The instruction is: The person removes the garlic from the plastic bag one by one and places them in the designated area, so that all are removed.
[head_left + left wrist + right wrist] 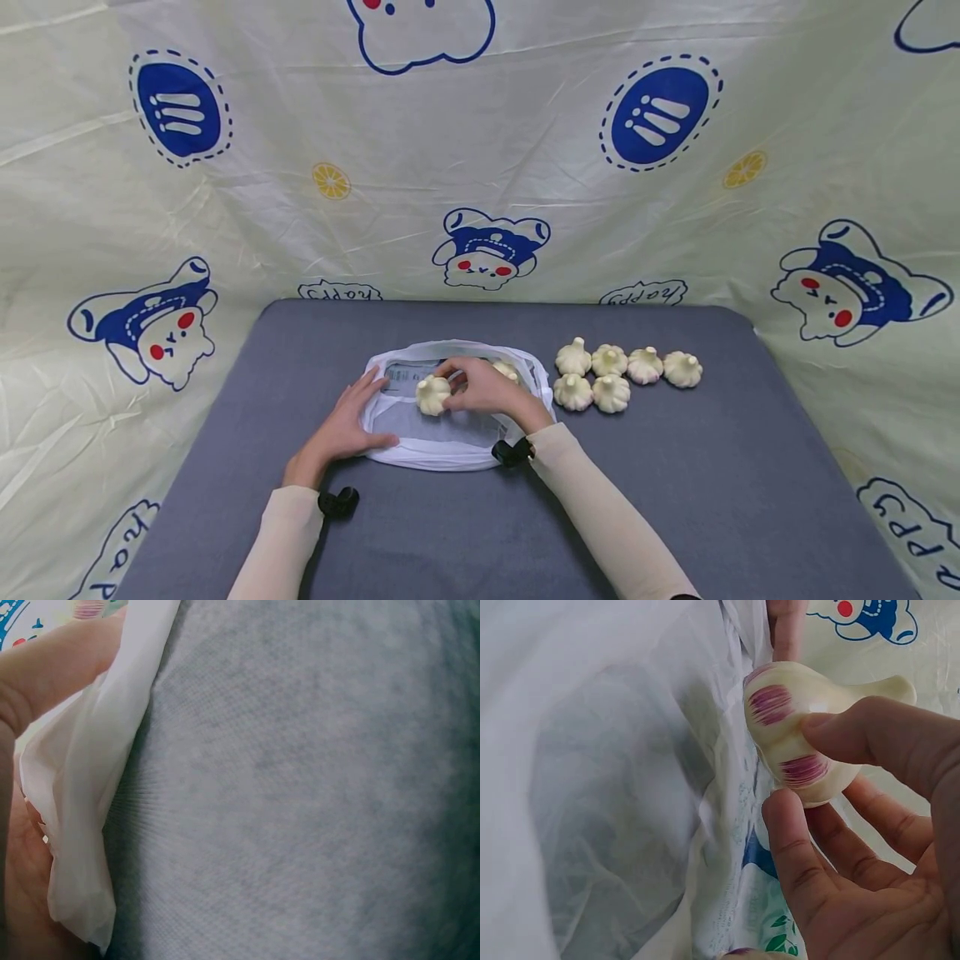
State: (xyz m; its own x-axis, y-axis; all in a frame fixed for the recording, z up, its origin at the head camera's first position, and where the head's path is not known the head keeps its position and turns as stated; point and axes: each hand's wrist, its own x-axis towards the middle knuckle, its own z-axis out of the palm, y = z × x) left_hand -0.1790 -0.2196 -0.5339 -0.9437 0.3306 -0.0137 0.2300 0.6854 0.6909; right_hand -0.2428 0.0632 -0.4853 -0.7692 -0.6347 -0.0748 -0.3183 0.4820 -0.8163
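Note:
A white plastic bag lies on the table with its mouth spread wide. My left hand holds its left end, thumb at the near rim and fingers along the far side; in the left wrist view, folded white plastic lies against the hand. My right hand is over the bag's mouth, pinching a garlic bulb between thumb and fingertips. Purple streaks mark that bulb in the right wrist view. Another garlic bulb shows inside the bag, partly hidden behind the right hand.
Several garlic bulbs sit in two rows on the grey table, just right of the bag. A pale printed sheet hangs behind the table and along its sides. Black wrist cameras are strapped below both hands.

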